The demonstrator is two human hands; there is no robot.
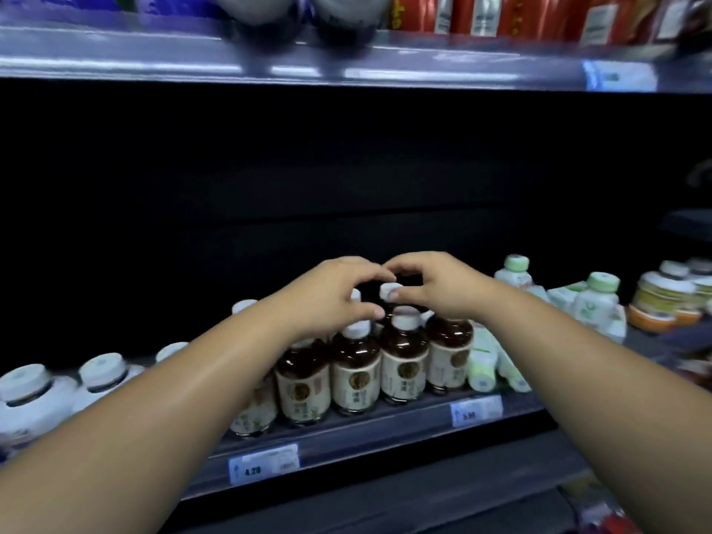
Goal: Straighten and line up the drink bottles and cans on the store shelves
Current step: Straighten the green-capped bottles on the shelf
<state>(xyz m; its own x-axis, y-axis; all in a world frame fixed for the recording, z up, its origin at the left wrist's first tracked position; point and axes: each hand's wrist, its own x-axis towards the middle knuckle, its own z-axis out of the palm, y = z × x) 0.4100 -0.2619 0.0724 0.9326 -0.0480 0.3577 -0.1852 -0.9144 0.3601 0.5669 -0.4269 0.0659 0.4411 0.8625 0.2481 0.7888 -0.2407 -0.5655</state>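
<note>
Several dark brown tea bottles [356,375] with cream labels and white caps stand in a cluster at the front of the middle shelf [385,429]. Both of my arms reach over them. My left hand [331,292] curls round the white cap of a bottle in the back row. My right hand [435,285] pinches the white cap of the back bottle [388,291] beside it. The fingertips of the two hands almost meet above the caps. The bodies of those back bottles are hidden behind the front row.
White wide-capped bottles [102,373] stand at the left. Pale green bottles [597,302], some lying on their sides [481,364], sit at the right, with orange-banded tubs [659,298] beyond. Price tags [264,464] hang on the shelf rail. The upper shelf [346,59] overhangs.
</note>
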